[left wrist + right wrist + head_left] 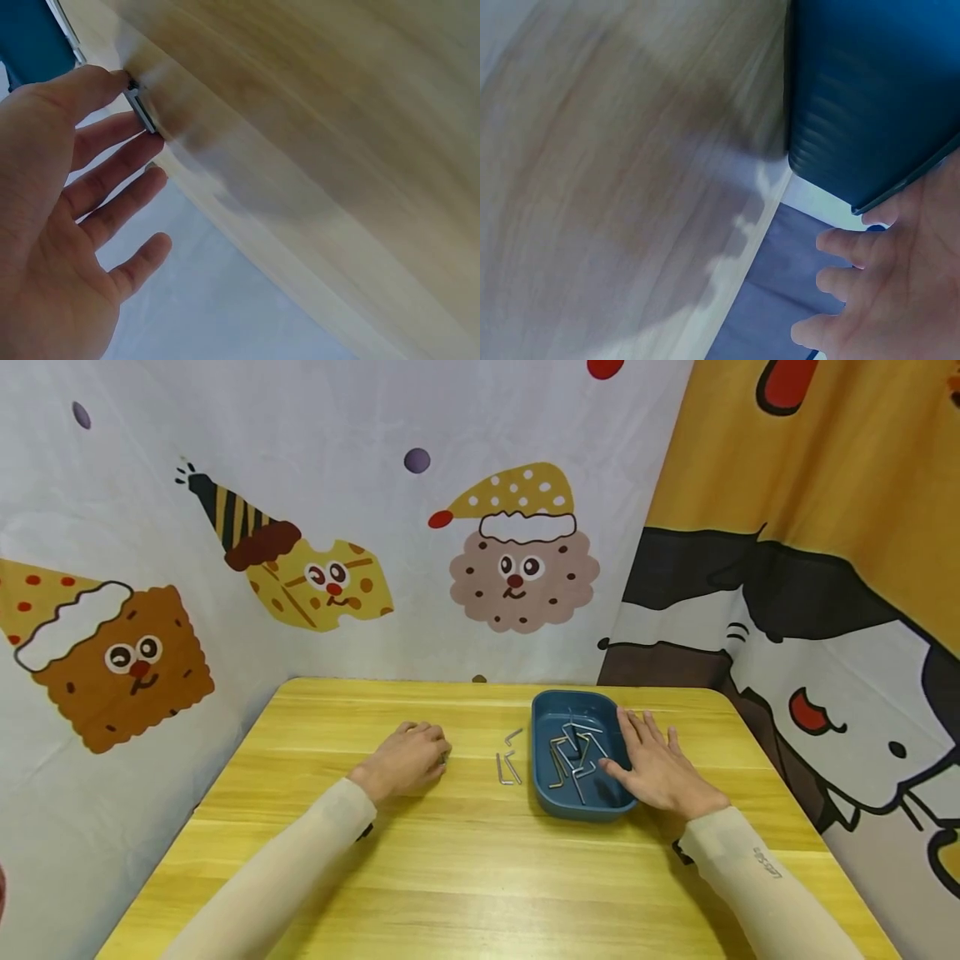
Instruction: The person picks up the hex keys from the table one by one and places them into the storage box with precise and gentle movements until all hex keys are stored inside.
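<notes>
My left hand (403,760) is low over the table, left of the tray. Its thumb and fingertips pinch a small metal hex key (142,112), mostly hidden in the head view. My right hand (663,772) rests with straight, spread fingers at the right rim of a blue tray (583,813), the thumb reaching over the edge. Inside that tray lies a loose jumble of L-shaped hex keys (557,762), silver and brassy. Three more silver hex keys (506,782) lie on the wood just left of the tray. The right wrist view shows the tray's blue side wall (870,112) beside the palm.
Everything stands on a yellow wood-grain table (450,877). Behind its far edge hangs a white cloth (420,643) printed with cartoon snacks. A yellow cartoon curtain (720,460) hangs at the right.
</notes>
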`<state>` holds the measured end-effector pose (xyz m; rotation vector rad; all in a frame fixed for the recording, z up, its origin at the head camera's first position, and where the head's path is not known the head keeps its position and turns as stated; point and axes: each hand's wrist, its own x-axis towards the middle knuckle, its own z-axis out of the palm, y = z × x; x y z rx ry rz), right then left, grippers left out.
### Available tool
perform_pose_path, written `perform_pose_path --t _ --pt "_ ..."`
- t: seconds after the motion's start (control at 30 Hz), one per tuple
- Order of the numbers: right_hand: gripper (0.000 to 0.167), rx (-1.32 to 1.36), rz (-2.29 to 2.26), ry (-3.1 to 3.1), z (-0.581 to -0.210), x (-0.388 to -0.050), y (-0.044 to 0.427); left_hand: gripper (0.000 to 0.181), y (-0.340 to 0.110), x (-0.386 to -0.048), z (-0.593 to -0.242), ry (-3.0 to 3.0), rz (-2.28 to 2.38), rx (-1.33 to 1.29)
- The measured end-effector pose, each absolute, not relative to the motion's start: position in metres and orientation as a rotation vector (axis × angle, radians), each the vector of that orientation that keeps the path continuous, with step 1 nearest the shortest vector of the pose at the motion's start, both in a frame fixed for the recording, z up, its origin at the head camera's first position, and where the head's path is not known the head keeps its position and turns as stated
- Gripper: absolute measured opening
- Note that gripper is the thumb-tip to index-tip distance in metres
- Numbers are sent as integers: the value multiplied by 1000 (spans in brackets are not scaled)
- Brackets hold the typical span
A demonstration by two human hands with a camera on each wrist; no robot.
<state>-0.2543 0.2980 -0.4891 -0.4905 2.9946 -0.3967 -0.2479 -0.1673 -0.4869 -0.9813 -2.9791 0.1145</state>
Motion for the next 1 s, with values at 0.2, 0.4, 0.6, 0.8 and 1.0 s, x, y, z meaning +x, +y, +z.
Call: perform_pose_path --t 0.2,0.4,0.6,0.8,1.0 --pt "106 -473 -403 2976 -490 -254 297 20 -166 -246 -487 -2977 124 -954" --pt "105 -464 -421 2977 -487 -253 296 16 -165 -245 -486 -2947 100 -955" --pt "105 -457 -408 2975 -486 -252 296 14 -162 -244 -486 -2958 105 -948" --pt "106 -454 -414 2972 -485 -251 296 13 -162 -243 -487 -2943 125 -942" --pt "106 -453 -422 2978 -486 -250 297 12 -162 -243 -489 -2928 138 -936"
